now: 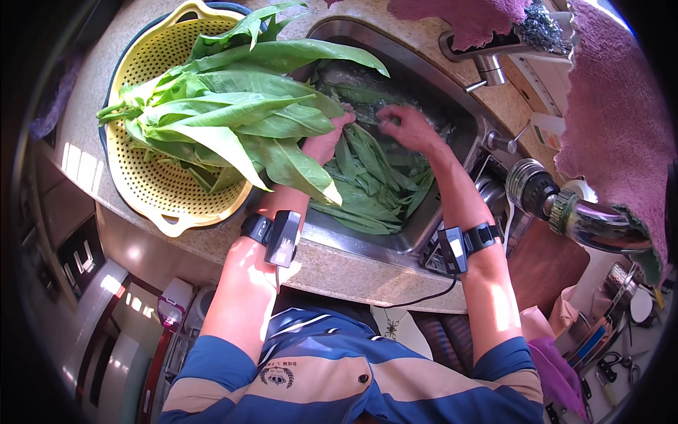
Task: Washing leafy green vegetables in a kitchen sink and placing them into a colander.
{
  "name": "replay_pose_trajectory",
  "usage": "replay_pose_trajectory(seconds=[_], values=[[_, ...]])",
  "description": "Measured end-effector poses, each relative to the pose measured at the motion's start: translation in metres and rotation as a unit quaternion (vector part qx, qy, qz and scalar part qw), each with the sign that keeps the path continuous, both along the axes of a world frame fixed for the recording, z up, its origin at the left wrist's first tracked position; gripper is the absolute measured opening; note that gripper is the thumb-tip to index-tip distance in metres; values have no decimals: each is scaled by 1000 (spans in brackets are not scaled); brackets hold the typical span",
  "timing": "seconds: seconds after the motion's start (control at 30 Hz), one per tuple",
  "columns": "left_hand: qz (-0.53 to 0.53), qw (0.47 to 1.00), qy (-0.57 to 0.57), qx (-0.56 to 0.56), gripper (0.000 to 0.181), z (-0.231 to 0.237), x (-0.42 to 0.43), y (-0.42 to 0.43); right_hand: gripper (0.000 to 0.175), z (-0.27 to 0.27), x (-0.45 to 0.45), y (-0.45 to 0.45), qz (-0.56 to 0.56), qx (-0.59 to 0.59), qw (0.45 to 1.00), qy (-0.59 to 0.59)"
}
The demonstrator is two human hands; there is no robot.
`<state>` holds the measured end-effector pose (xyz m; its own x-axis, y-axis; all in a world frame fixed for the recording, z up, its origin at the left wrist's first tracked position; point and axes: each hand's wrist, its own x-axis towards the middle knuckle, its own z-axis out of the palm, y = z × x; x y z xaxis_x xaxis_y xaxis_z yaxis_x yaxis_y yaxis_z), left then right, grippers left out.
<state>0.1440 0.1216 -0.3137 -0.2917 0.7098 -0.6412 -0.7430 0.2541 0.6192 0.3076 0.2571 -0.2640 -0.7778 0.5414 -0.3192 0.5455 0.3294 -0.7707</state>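
Water and long green leaves point(371, 159) fill much of the stainless steel sink point(461, 90). My left hand point(331, 139) reaches into the sink, its fingers closed around the base of a leafy bunch; broad leaves from the colander partly cover it. My right hand point(408, 126) is over the water, right of my left hand, fingers curled; whether it holds anything is unclear. Left of the sink, large leafy greens point(233, 106) lie in a yellow plastic colander point(130, 175), which sits in a dark blue basin. Their leaf tips hang over the sink's left side.
A metal faucet point(490, 69) stands behind the sink, with pink cloths point(609, 106) hanging near it. At the right, a corroded chrome spout point(598, 220) juts in. Farther right lie a brown board point(548, 259), scissors point(609, 365) and knives. Speckled counter point(328, 281) edges the sink's front.
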Motion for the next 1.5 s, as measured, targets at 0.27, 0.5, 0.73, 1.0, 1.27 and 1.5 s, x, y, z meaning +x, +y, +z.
replay_pose_trajectory(seconds=[0.27,0.5,0.73,1.0,1.27,1.5], values=[[-6,998,-56,-14,37,22,10,10,30,-2,1,-4,-41,-33,998,-39],[-29,999,14,-32,44,32,5,7,31,7,-2,-4,-44,-64,991,-108],[-57,995,-85,5,44,30,11,16,31,5,4,2,-37,-13,995,-87],[31,999,-16,20,52,-3,-13,9,25,-11,43,10,116,68,988,-73],[8,999,24,-39,39,15,-9,-6,24,44,5,-29,-152,69,986,-18],[-56,997,-57,6,31,36,9,-2,24,-6,19,-31,-222,-123,967,-23]])
